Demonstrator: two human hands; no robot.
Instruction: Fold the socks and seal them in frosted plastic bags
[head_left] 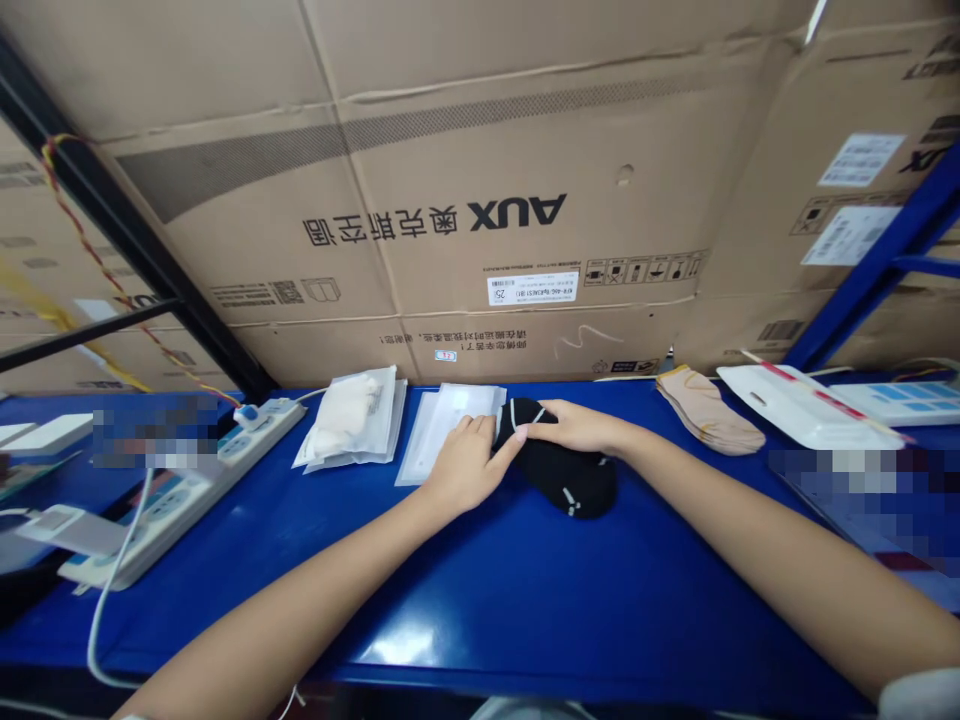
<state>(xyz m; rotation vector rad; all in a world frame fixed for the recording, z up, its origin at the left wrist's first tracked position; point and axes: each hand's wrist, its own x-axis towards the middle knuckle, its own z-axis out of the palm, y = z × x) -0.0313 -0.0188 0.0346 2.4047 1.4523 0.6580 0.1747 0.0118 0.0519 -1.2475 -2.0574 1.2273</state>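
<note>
A stack of black socks (574, 480) with pale grey stripes lies on the blue tabletop in front of me. My right hand (577, 428) is closed around the upper edge of the socks, its fingers partly hidden behind them. From the left, my left hand (466, 466) pinches the striped end, thumb on top and fingers beyond its edge. The two thumbs nearly meet over the dark fabric. Partly behind my left hand lie clear plastic bags (431, 430), flat on the table.
Filled bags (346, 418) with something whitish lie to the left, near a power strip (217, 490) with plugs and a white cable. Beige socks (705, 410) and a white tray (802, 405) with a red-and-white stick are at right. Cardboard boxes (435, 130) wall off the back of the table.
</note>
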